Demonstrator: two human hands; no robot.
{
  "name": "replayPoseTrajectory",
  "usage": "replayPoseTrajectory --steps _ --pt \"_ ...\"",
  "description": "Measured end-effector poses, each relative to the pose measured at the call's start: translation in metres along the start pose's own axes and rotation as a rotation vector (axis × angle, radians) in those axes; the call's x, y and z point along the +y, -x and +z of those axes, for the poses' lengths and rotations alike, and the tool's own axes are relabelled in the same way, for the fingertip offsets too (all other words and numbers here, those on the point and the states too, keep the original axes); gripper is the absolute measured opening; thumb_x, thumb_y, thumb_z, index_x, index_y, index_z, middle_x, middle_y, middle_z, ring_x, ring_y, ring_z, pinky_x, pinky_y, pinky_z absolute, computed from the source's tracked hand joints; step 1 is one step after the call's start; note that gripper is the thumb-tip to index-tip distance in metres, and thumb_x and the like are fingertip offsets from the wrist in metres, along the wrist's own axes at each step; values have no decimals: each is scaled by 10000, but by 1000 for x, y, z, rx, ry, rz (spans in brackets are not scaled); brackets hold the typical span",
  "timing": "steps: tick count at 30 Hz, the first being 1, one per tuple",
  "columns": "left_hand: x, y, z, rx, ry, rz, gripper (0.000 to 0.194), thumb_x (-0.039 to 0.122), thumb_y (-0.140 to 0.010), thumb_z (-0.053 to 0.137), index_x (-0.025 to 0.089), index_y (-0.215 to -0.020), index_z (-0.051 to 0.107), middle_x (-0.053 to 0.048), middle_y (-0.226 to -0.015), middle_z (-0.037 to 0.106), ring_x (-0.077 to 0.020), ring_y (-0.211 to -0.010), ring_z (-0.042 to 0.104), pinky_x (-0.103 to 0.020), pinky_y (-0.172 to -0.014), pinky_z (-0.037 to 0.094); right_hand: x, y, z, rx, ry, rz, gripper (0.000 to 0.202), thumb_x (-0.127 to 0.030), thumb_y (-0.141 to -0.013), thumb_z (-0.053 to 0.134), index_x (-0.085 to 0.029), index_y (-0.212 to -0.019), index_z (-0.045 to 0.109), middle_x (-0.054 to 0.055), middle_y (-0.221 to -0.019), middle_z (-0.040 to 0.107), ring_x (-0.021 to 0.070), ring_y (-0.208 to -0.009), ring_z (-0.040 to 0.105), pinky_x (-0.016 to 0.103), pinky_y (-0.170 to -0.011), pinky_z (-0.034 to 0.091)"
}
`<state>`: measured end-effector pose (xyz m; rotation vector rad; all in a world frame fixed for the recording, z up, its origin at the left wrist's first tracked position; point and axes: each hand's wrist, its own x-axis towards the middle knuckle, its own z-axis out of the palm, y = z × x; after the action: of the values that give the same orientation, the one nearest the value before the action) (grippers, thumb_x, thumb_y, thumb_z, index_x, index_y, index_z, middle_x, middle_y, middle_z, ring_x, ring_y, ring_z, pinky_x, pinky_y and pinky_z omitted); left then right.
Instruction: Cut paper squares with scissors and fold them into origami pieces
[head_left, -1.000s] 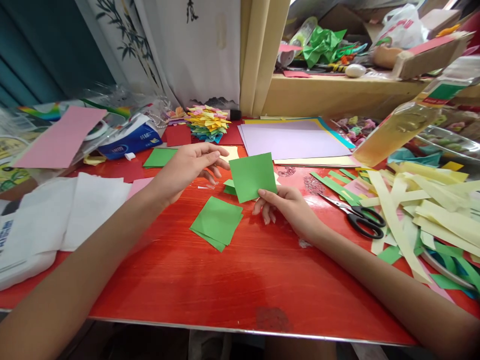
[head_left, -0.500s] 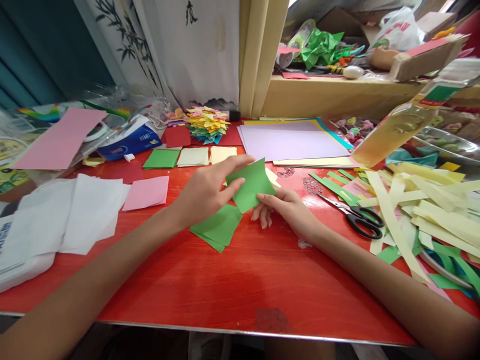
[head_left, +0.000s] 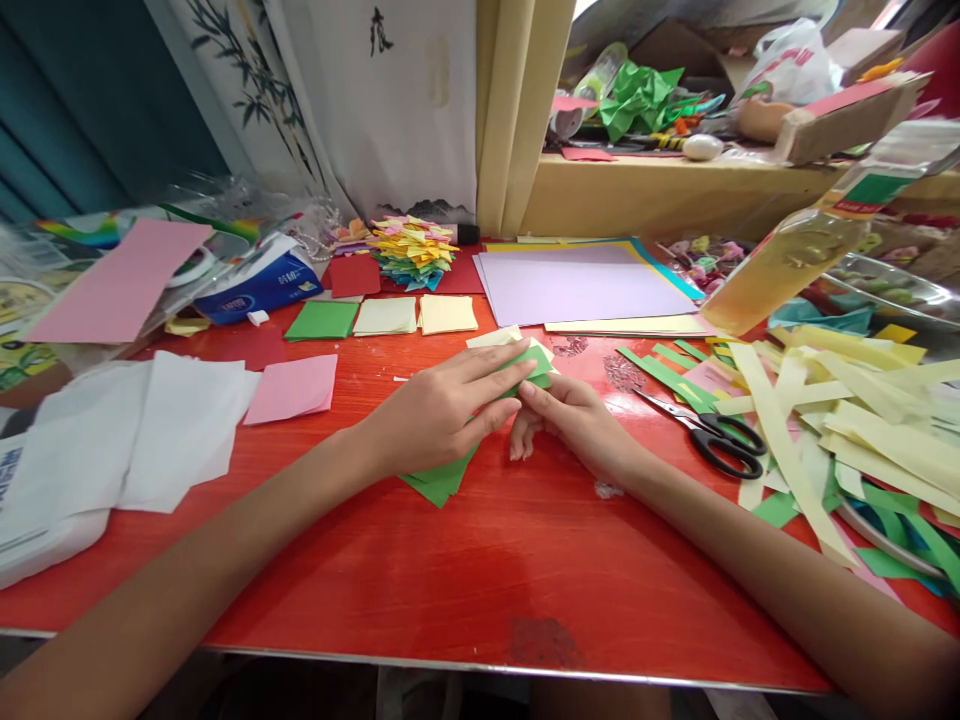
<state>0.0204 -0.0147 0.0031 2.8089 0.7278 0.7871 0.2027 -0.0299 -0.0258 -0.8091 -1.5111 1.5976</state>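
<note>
A green paper square [head_left: 534,366], bent over on itself, is between my two hands above the red table. My left hand [head_left: 457,400] lies over it with its fingers together and covers much of the sheet. The thumb and forefinger of my right hand [head_left: 559,410] pinch its right edge. More green squares [head_left: 441,482] lie on the table, partly under my left hand. Pale yellow paper [head_left: 493,338] shows just behind the hands.
Stacks of green [head_left: 322,320], white and cream squares lie behind. Black-handled scissors [head_left: 726,445] and many paper strips [head_left: 795,420] are at right, near a tilted bottle [head_left: 795,250]. Pink paper [head_left: 292,388] and white sheets [head_left: 180,425] lie left.
My left hand has moved over the green square and its fingers have come together on it. The sheet was spread out before and is now bent over. My right hand has barely moved.
</note>
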Motion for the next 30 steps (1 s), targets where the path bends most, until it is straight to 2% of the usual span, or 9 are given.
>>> replayPoseTrajectory --steps 5,11,15,19,22,26,30 --pt "-3 0 -1 -13 60 -38 385 276 -897 378 148 -1247 477 -114 -1390 380 -196 -1303 311 -385 -1063 320 1 -1 -1 18 -70 -10 271 -403 -870 463 -144 -824 529 21 -592 645 134 -539 632 257 -548 495" --pt "2 -2 -5 -49 186 -137 389 298 -898 381 151 -1242 489 -98 -1413 344 -193 -1298 322 -377 -1063 303 2 -1 0 130 -73 -22 238 -409 -862 473 -175 -827 492 -1 -576 634 139 -534 630 272 -558 498" --pt "5 -4 -10 20 294 -269 325 307 -903 375 210 -1142 572 -40 -1342 461 -168 -1234 413 -345 -1032 332 1 0 0 145 -36 -21 222 -385 -873 460 -174 -818 505 -2 -561 625 134 -505 615 261 -526 486" --pt "2 -5 -10 41 371 -365 287 296 -867 458 249 -1119 585 -5 -1148 615 -157 -1010 567 -272 -824 454 0 1 3 88 74 11 261 -391 -875 452 -160 -772 519 10 -583 624 130 -522 619 255 -528 489" --pt "0 -5 -8 40 423 -410 286 284 -848 485 245 -1111 589 -5 -1080 642 -143 -888 593 -248 -730 462 -1 2 5 104 155 5 284 -411 -884 425 -166 -768 510 -4 -529 602 111 -465 588 221 -460 459" --pt "1 -5 -6 64 432 -433 275 280 -833 502 224 -1086 593 -16 -1061 643 -145 -868 588 -252 -739 459 -1 1 5 124 198 -6 273 -418 -893 403 -177 -807 499 -40 -449 553 86 -376 520 194 -393 412" --pt "2 -5 -4 80 434 -439 281 293 -836 500 219 -1093 585 -20 -1038 646 -141 -838 587 -256 -738 458 -1 1 6 110 176 -7 253 -412 -888 418 -174 -867 502 -42 -472 559 95 -400 547 200 -408 435"
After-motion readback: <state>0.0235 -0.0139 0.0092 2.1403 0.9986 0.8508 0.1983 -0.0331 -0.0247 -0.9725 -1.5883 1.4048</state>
